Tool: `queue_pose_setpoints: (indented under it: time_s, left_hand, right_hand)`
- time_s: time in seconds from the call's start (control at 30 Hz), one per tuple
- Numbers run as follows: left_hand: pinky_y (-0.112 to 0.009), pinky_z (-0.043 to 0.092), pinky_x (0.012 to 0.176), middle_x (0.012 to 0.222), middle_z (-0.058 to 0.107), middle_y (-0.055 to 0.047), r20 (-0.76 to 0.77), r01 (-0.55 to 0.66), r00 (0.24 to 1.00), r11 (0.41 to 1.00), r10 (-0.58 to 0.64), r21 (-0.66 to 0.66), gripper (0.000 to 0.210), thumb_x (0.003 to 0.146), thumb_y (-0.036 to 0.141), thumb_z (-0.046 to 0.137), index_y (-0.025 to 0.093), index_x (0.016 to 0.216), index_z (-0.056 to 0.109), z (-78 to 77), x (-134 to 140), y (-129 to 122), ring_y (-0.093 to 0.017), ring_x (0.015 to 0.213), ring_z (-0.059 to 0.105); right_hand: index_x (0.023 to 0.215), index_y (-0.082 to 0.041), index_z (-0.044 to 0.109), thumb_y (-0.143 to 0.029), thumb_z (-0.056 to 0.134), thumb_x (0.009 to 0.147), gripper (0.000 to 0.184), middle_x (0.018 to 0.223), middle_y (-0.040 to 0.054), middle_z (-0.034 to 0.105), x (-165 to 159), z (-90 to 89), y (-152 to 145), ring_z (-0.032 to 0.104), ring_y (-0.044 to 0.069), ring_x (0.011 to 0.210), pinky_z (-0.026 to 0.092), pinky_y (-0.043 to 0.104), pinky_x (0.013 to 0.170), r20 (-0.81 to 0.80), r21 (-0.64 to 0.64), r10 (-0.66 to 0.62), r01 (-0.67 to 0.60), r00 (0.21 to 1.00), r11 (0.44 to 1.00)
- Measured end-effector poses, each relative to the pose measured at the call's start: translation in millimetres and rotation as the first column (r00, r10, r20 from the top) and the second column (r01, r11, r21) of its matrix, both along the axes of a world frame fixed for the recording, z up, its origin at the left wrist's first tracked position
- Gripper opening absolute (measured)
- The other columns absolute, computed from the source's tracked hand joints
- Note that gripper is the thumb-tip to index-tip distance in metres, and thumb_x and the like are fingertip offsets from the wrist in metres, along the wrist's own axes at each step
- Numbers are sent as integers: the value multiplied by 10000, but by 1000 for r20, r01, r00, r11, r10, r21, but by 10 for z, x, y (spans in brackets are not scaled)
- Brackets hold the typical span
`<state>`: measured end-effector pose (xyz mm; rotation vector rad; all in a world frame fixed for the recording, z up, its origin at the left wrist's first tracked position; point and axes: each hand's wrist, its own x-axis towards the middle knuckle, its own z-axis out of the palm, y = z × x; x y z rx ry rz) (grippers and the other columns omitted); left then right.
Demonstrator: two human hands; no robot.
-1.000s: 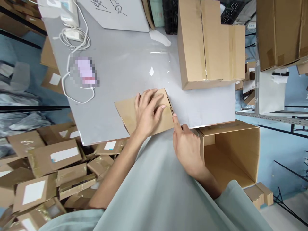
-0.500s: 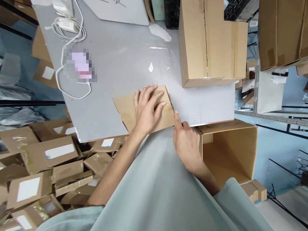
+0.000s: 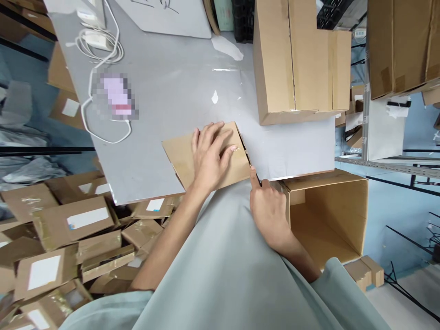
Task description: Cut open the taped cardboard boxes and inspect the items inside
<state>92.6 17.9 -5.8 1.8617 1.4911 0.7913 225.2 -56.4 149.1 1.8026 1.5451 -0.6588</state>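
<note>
Head view: my right hand (image 3: pixel 268 211), curled round a dark tool (image 3: pixel 260 183), reaches the tabletop's (image 3: pixel 165 87) near edge, exposing more carton seam (image 3: pixel 246 152); left hand (image 3: pixel 210 158) spread.

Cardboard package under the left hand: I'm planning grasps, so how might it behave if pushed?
The cardboard package probably stays fairly stiff, given its straight edges. Its flat shape suggests sliding rather than rolling on the shiny table.
</note>
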Motion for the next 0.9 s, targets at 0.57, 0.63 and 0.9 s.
queue_pose_setpoints:
  time_s: [0.57,0.63,0.9]
  left_hand:
    - [-531,431,1344,1772,478,-212,-57,-493,870,866,490,-77,721,1142,659,427,227,1717,473,-578,-1379,-745,-325,1665,464]
    - [-495,532,1240,1611,635,-231,-88,-544,839,834,537,-91,736,1134,692,409,191,1657,538,-691,-1600,-801,-326,1494,638]
    - [-435,548,1171,1395,801,-195,-127,-654,756,733,642,-185,615,1163,601,377,165,1389,749,-1065,-2087,-1032,-317,1308,752]
  right_hand:
    - [975,-264,580,-688,601,981,424,837,35,734,1096,-1673,402,703,227,740,550,341,738,-685,244,-404,713,607,657]
    - [899,-278,543,-763,652,896,497,772,-1,657,1027,-2031,524,645,214,747,539,336,737,-736,182,-402,731,544,657]
    - [928,-254,585,-837,666,850,593,804,-20,631,492,-2290,400,605,184,755,550,340,773,-820,78,-342,683,458,726]
